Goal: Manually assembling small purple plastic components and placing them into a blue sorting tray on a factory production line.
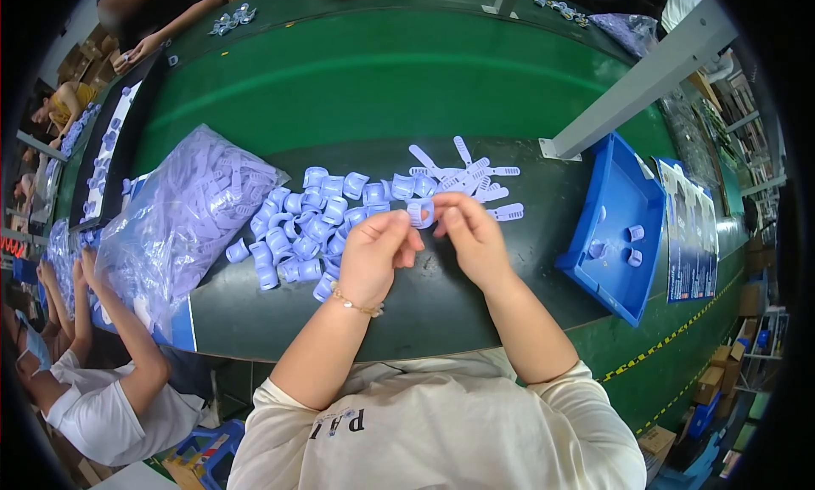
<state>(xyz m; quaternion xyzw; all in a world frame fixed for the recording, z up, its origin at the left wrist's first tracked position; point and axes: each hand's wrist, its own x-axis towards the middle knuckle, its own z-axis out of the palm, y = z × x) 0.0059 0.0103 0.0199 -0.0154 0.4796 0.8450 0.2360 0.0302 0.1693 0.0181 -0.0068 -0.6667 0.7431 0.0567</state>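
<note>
Between my two hands is a small curved lavender plastic piece [420,212] with slots in it. My left hand [373,254], with a beaded bracelet at the wrist, pinches it from the left with thumb and fingertips. From the right, my right hand [472,235] has its fingers closed on the same piece. A heap of similar curved lavender pieces [316,227] lies on the dark table just left of and beyond my left hand. Past my right hand, several flat slotted lavender straps [465,177] are fanned out over one another.
A blue plastic tray [586,273] with several lavender pieces stands at right, beside printed sheets [689,235] and a grey metal post [637,78]. At left, a large clear bag [191,210] is full of lavender straps. A green conveyor belt [382,82] runs beyond; co-workers sit left.
</note>
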